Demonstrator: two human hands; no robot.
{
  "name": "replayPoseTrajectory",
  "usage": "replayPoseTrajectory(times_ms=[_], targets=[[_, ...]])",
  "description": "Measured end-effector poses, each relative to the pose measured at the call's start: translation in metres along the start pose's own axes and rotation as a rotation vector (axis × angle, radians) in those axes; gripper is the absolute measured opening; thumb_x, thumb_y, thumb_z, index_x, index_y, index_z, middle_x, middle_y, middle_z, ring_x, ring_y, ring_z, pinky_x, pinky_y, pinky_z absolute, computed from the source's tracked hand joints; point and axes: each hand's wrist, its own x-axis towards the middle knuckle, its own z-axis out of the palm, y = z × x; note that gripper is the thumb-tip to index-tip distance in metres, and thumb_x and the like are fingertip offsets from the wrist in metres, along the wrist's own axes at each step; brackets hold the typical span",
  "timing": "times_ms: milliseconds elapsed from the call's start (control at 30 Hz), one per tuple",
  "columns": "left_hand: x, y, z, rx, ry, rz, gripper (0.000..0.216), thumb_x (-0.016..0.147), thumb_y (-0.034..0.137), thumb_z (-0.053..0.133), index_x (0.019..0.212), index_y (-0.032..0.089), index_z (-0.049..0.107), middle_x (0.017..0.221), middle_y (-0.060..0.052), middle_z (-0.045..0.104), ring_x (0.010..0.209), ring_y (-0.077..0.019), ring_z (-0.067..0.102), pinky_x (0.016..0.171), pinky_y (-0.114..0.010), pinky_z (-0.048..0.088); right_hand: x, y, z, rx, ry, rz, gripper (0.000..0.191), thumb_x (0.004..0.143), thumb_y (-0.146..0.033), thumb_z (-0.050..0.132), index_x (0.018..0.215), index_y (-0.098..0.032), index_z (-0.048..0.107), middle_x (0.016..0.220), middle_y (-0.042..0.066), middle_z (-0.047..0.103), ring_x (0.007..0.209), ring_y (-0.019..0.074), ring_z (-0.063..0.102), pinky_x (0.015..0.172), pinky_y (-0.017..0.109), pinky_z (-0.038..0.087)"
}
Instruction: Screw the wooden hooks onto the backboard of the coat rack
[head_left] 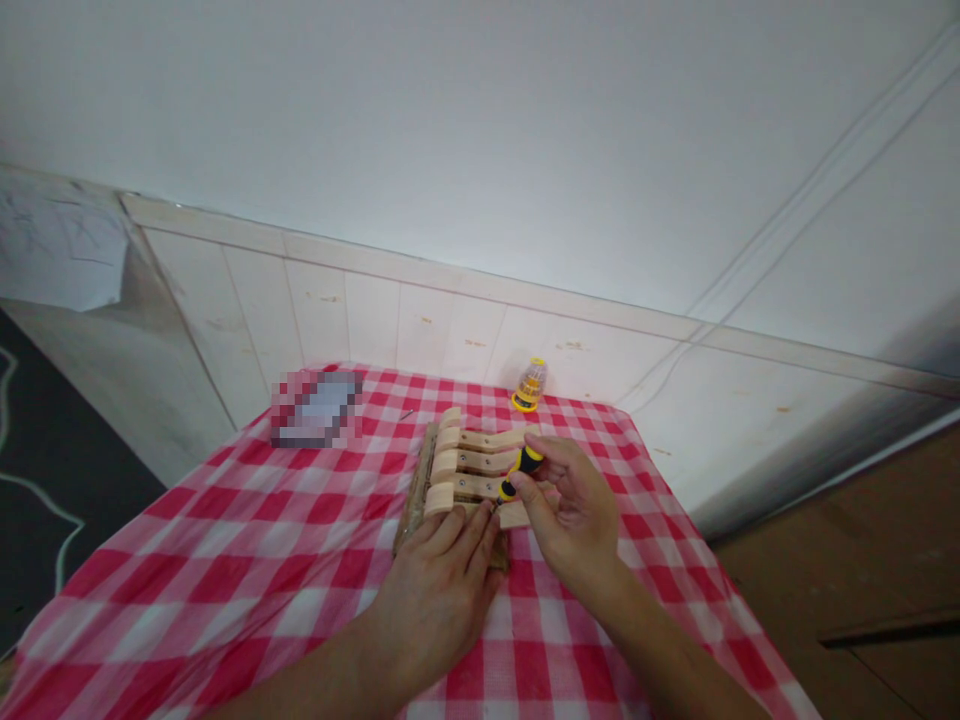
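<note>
A wooden rack with several curved pale hooks (459,465) lies on the red-and-white checked tablecloth (247,560). My left hand (442,585) rests flat on the near end of the rack, fingers stretched out and pressing it down. My right hand (574,505) is closed around a small yellow-and-black screwdriver (519,472). Its tip points down-left at the rack beside my left fingertips.
A yellow-capped clear case of screwdriver bits (529,385) stands at the table's far edge by the white panelled wall. A blurred-out flat object (315,407) lies at the far left of the table. The table's right edge drops to a brown floor.
</note>
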Motion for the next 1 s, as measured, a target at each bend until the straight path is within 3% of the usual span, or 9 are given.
replayPoseTrajectory(times_ms=[567,700,833,1000], targets=[[0.0013,0.0006,-0.002,-0.008,-0.011,0.006,0.034,0.104,0.023,0.046,0.118,0.006,0.071,0.122,-0.016,0.076,0.102,-0.0291,0.068,0.089,-0.045,0.054,-0.001,0.0055,0.0035,-0.009,0.053,-0.013,0.039,0.089,-0.013,0.072,0.123,-0.031,0.062,0.105,0.004,0.065,0.091,0.0196,0.068,0.074,0.033,0.06],[0.0004,0.0008,-0.0018,-0.009,-0.003,0.005,0.034,0.104,0.024,0.046,0.118,0.005,0.071,0.123,-0.016,0.076,0.103,-0.0295,0.068,0.09,-0.044,0.054,-0.0014,0.0046,0.001,0.026,0.037,-0.038,0.04,0.091,-0.012,0.067,0.127,-0.031,0.061,0.111,0.005,0.065,0.096,0.0197,0.068,0.079,0.034,0.061],[0.0005,0.0007,-0.0026,0.005,-0.001,0.004,0.035,0.105,0.024,0.045,0.119,0.005,0.071,0.123,-0.015,0.076,0.103,-0.029,0.068,0.09,-0.044,0.055,-0.0022,0.0028,-0.0012,0.088,-0.006,0.032,0.038,0.095,-0.014,0.062,0.129,-0.031,0.06,0.119,0.008,0.068,0.101,0.021,0.072,0.082,0.037,0.063],[0.0009,0.0001,-0.0028,0.0,-0.005,0.015,0.034,0.104,0.023,0.046,0.117,0.006,0.072,0.123,-0.016,0.076,0.104,-0.0288,0.068,0.088,-0.045,0.056,-0.0037,0.0044,0.0001,0.072,0.028,0.118,0.033,0.093,-0.022,0.069,0.124,-0.028,0.062,0.109,0.007,0.072,0.092,0.0204,0.075,0.076,0.034,0.064]])
